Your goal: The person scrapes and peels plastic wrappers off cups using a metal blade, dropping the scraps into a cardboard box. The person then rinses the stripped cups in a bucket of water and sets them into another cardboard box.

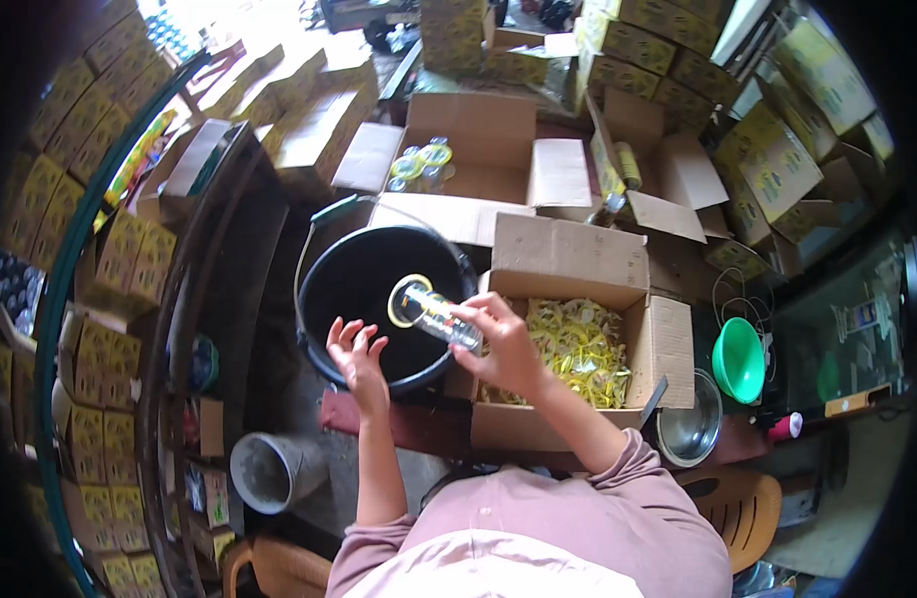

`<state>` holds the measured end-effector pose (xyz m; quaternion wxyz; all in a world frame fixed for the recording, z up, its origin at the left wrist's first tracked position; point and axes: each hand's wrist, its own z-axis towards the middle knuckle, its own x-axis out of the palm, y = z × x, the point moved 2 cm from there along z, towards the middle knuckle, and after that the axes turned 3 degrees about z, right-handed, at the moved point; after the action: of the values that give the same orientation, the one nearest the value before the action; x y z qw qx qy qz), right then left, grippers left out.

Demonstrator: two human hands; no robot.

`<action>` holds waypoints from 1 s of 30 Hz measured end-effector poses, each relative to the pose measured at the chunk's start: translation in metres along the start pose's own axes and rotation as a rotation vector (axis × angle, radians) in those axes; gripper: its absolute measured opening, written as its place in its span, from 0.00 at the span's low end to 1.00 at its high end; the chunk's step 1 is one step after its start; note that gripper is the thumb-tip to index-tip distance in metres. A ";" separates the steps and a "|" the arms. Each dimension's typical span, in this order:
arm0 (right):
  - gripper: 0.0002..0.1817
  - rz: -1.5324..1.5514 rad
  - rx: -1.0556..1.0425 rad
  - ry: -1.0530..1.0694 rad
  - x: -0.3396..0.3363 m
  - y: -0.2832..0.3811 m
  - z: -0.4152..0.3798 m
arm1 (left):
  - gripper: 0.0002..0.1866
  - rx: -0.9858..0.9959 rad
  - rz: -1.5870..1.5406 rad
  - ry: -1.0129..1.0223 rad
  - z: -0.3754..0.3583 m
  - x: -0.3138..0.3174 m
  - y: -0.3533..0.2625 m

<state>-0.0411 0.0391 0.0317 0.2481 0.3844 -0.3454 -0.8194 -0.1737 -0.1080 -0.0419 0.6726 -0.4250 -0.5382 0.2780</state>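
My right hand [501, 342] is closed around a clear jar [433, 314] with a yellow ring at one end. The jar is tilted over the black bucket [324, 367], its ringed end toward the upper left. Beside it, my left hand [360, 361] is open with its fingers spread, over the bucket's near left side and apart from the jar. Just right of the bucket, an open cardboard box [667, 344] holds a heap of yellow and clear pieces [583, 349], too small to make out singly.
Behind the bucket, another open carton [468, 120] contains several clear jars with yellow tops [418, 164]. A green bowl [739, 361] and a metal bowl [689, 424] stand at the right. A grey pail [269, 473] is at the lower left, near shelving stacked with yellow boxes [105, 439].
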 end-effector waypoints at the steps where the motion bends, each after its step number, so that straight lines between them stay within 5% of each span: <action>1: 0.23 -0.074 -0.017 0.057 0.004 -0.008 -0.004 | 0.21 0.028 0.031 -0.021 -0.001 0.002 0.001; 3: 0.23 -0.051 -0.027 0.092 0.006 -0.014 -0.008 | 0.19 0.088 0.111 -0.055 -0.004 0.004 0.000; 6: 0.23 0.026 -0.078 -0.181 -0.003 0.000 -0.010 | 0.17 0.223 0.267 -0.101 -0.006 0.006 -0.002; 9: 0.22 -0.059 0.040 0.054 -0.001 -0.018 -0.020 | 0.15 0.354 0.389 -0.156 -0.010 0.007 0.000; 12: 0.22 0.092 0.155 -0.124 -0.022 -0.017 -0.024 | 0.15 0.408 0.493 -0.249 -0.010 0.011 0.001; 16: 0.21 0.809 0.562 -0.199 -0.054 -0.060 -0.047 | 0.14 0.508 0.663 -0.221 -0.011 0.009 0.012; 21: 0.20 0.975 0.631 -0.314 -0.137 -0.108 -0.101 | 0.12 0.547 0.935 -0.285 -0.013 0.021 0.014; 24: 0.20 0.827 0.497 -0.601 -0.207 -0.143 -0.098 | 0.10 0.547 0.963 -0.309 -0.011 0.016 0.014; 26: 0.16 0.564 0.203 -0.622 -0.262 -0.177 -0.072 | 0.10 0.550 0.980 -0.330 -0.010 0.014 0.015; 28: 0.18 0.312 0.213 -0.668 -0.303 -0.196 -0.035 | 0.10 0.549 1.005 -0.343 -0.010 0.013 0.015; 30: 0.22 -0.223 0.148 -0.678 -0.330 -0.213 0.003 | 0.10 0.541 1.023 -0.345 -0.006 0.010 0.014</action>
<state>0.1180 0.3980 0.0231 0.0000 0.1432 -0.4222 -0.8951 -0.1639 -0.0949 -0.0499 0.4408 -0.3926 -0.2768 0.7583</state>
